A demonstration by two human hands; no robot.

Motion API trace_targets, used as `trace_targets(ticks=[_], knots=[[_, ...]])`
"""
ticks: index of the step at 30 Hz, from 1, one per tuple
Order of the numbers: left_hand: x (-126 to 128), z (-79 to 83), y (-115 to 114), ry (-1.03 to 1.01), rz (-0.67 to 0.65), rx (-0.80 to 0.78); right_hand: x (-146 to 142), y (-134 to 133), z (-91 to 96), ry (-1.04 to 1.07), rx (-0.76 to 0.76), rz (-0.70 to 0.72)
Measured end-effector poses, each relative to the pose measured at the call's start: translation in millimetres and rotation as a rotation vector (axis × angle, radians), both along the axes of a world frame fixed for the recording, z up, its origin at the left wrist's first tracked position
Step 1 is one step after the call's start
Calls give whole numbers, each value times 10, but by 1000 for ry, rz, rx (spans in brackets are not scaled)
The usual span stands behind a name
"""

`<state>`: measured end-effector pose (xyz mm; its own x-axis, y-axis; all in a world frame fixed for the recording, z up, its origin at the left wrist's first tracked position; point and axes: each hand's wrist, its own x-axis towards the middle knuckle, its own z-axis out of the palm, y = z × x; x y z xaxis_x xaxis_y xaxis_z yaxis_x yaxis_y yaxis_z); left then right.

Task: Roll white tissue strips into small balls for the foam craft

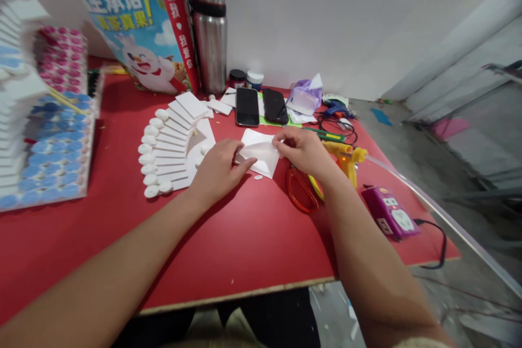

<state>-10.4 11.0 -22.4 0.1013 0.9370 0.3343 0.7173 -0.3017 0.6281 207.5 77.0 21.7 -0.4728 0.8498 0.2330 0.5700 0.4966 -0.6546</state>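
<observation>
Red smooth tabletop [228,250] is standing against a plain pale wall [326,22], bare grey floor [460,136] showing at right. Left hand [218,166] is gripping a creased white paper-like sheet [263,152] by its left edge, thumb on top, fingers close together. Right hand [304,152] is pinching the same sheet at its upper right edge, thumb and fingertips nearly meeting. Sheet is lying mid-table between both hands, partly lifted. Small white oval scrap [258,177] is sitting just below it.

Left of left hand, a curved fan of white strips with round white ends [165,155] is resting. Beside right forearm: red loop handle [291,187], partly hidden, and a yellow glue gun [348,163], orange light glowing, long clear rod [440,206] running out behind. Purple socket box [389,212] with black cord is lying farther right.

Beyond the hands, two black phones [247,107] are lying side by side, purple tissue pack [304,97] to their right. Brushed steel flask [212,49] is standing near the wall, next to a bright printed bag [153,60]. Far left, rows of blue and pink round pieces [57,157] are sitting near more stacked white strips [14,147].
</observation>
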Motion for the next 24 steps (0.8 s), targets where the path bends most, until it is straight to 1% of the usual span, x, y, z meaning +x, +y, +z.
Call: trace_targets(ticks=[2,4,6,8,11,14,17,20,24], knots=[[11,-17,-4,-49,2,28,-38,-25,10,187,-2,-20],[19,-38,-5,-103,-1,56,-81,-71,45,408,-77,24],[25,-46,-4,-163,-15,53,-118,-130,99,577,-157,86],[30,-33,-6,-205,-54,34,-140,-193,156,650,-222,124],[41,13,-17,-199,-129,24,-149,-263,209,670,-270,122],[50,39,-33,-154,-148,-13,-159,-271,209,693,-236,65],[44,19,-41,-125,-136,-39,-154,-203,187,782,-135,-23],[23,-27,-35,-69,-155,-40,-74,-91,204,989,-51,-48],[7,-74,-24,143,-302,-52,122,4,299,1304,-108,-15]])
